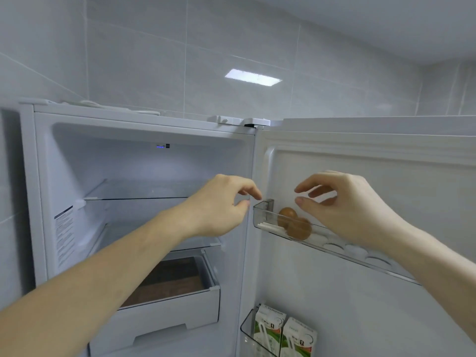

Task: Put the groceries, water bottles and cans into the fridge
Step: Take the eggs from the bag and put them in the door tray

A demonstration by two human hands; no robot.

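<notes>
Left grip: the left hand (221,202) is raised beside the hinge edge of the open door; fingers loosely curled, thumb and forefinger a little apart, nothing between them; its fingertips sit just beside the near corner of the egg tray (265,211), whether touching I cannot tell
Right grip: the right hand (342,202) hovers over the same tray; fingers half spread, thumb low and apart from the forefinger; a brownish shape shows behind the fingers, too blurred to tell whether it is held
Eggs: two brown eggs (296,224) sit in the tray, touching each other; they lie just below and to the left of the right thumb, and to the right of the left hand
Tray: clear plastic, on the inside of the door; round white egg cups run along it to the right
Milk cartons: two green-and-white cartons (283,333) stand side by side in the lower door bin, well below both hands
Fridge interior: glass shelves (134,198) behind the left forearm; a white drawer (167,313) below them, pulled partly out
</notes>
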